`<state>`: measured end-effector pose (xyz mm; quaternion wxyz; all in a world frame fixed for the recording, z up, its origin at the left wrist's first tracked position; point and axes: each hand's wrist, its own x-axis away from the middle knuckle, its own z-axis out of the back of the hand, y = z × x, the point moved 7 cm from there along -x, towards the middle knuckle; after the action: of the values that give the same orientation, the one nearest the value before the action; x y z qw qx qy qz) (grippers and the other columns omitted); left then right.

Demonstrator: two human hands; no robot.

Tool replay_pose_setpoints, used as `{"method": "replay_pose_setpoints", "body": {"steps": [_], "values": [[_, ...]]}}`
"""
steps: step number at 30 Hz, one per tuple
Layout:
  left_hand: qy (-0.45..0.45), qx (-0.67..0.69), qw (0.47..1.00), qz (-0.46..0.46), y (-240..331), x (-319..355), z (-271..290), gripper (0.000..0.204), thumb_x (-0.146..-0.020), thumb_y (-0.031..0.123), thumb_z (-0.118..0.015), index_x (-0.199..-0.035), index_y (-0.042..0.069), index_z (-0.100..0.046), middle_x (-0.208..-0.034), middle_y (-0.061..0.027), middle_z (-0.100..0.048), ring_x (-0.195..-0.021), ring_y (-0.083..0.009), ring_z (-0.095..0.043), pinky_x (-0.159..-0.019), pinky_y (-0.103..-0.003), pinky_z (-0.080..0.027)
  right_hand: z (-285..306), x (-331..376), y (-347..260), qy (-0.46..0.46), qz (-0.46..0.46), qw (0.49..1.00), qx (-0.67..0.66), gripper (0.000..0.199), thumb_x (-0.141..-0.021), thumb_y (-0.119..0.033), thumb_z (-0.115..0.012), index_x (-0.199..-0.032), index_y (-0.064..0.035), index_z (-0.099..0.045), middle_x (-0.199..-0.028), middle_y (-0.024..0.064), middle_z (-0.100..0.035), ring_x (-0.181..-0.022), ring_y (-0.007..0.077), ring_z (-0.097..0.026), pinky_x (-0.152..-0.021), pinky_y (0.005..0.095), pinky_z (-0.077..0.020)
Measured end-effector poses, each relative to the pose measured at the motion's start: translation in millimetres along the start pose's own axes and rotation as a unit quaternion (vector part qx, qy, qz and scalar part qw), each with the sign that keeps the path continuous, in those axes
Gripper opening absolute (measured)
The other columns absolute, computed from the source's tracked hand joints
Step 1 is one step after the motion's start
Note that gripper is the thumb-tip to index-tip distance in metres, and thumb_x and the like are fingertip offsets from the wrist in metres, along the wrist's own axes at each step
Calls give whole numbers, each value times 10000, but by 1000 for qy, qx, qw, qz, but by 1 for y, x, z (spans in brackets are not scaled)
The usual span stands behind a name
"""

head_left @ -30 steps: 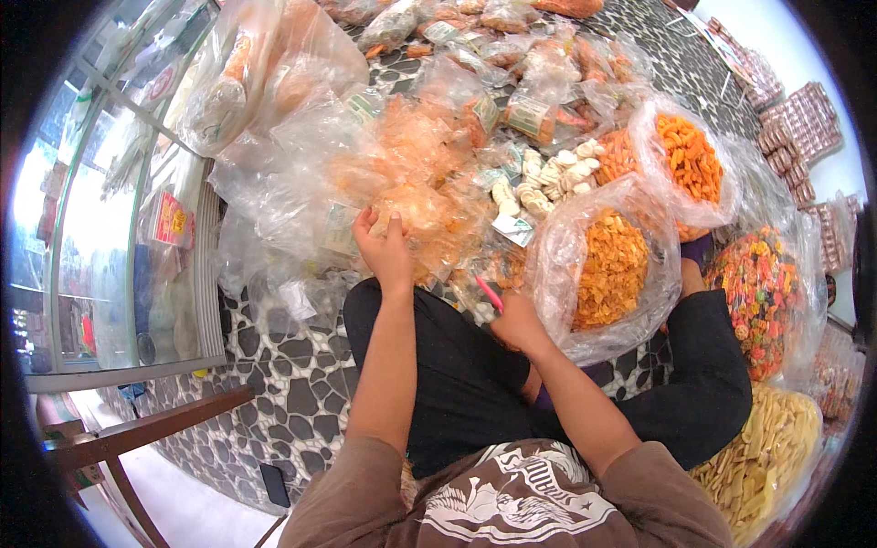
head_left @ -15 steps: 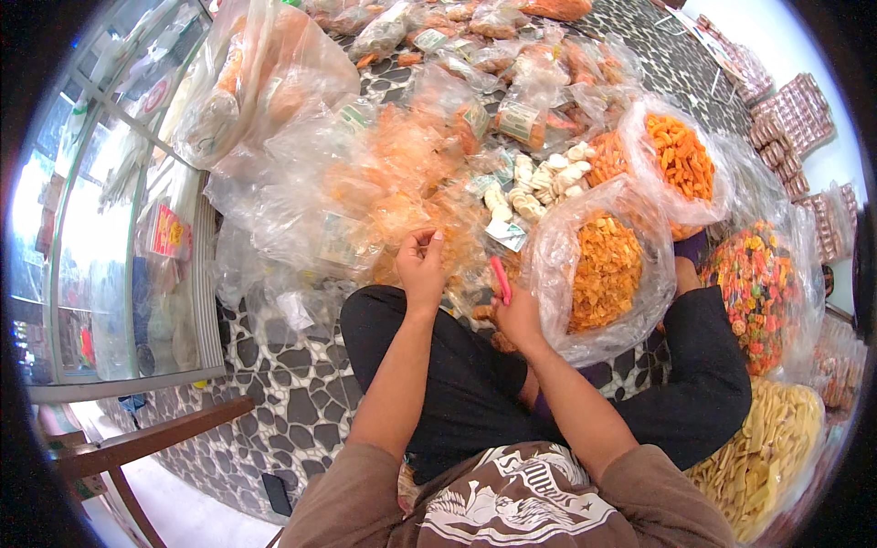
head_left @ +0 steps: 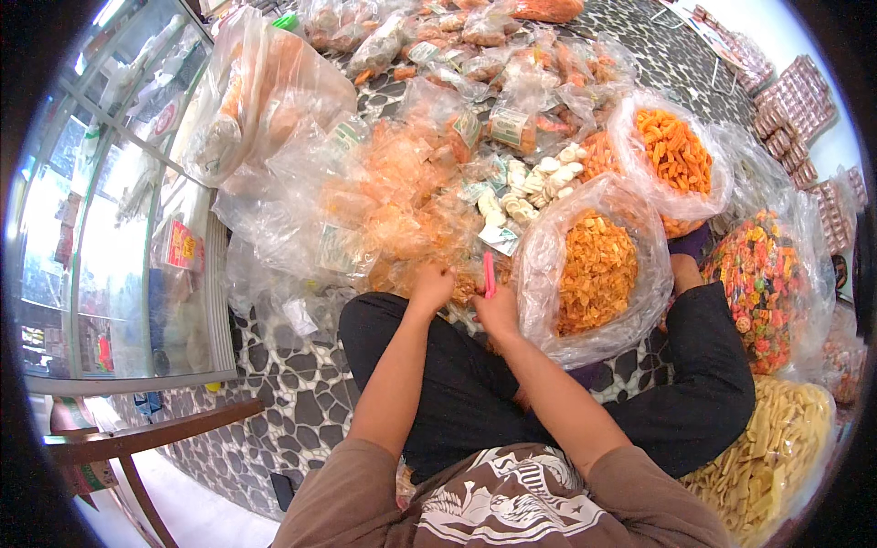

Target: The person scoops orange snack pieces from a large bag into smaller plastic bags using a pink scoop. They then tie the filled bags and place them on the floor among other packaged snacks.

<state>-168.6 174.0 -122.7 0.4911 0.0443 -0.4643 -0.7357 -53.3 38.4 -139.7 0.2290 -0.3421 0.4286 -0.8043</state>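
Note:
My right hand (head_left: 497,310) is closed around a slim pink object (head_left: 490,274) that sticks up from the fist; its other end is hidden and its kind is unclear. Close beside it, my left hand (head_left: 432,287) is closed with the fingers curled down, and whatever may be in them is hidden. Both hands are over the near edge of a heap of clear plastic bags with orange snacks (head_left: 402,219). Just right of my right hand stands an open clear bag (head_left: 539,301) of orange chips (head_left: 596,272).
Behind the chips is a bag of orange curled snacks (head_left: 674,153). White crackers (head_left: 548,187) lie left of it. Multicoloured snacks (head_left: 754,292) and pale yellow strips (head_left: 767,457) fill bags at the right. A glass cabinet (head_left: 119,228) and wooden bar (head_left: 155,429) stand left.
My left hand has moved down and its raised fingers have curled closed. My right hand has shifted slightly left and up, bringing the pink object closer to my left hand.

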Motion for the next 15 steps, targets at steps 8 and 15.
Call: {"method": "replay_pose_setpoints", "body": {"steps": [8,15], "values": [[47,-114,992,1,-18,-7,-19,328,-899,189,-662,-1124,-38,-736,-1072,-280,-725,-997,-425,-706,-899,-480,-529,-38,-10,48,97,-109,989,-39,219,-764,-135,-844,-874,-12,-701,-756,84,-685,-664,204,-640,-636,398,-528],[-39,251,967,36,-10,5,5,376,-958,297,-740,-1132,-36,-730,-908,-58,-719,-748,-128,-616,-665,-302,-479,-19,9,-25,-4,-76,962,-264,258,-850,-181,-848,-1007,-47,-693,-794,16,-663,-643,102,-585,-493,272,-440]]}}
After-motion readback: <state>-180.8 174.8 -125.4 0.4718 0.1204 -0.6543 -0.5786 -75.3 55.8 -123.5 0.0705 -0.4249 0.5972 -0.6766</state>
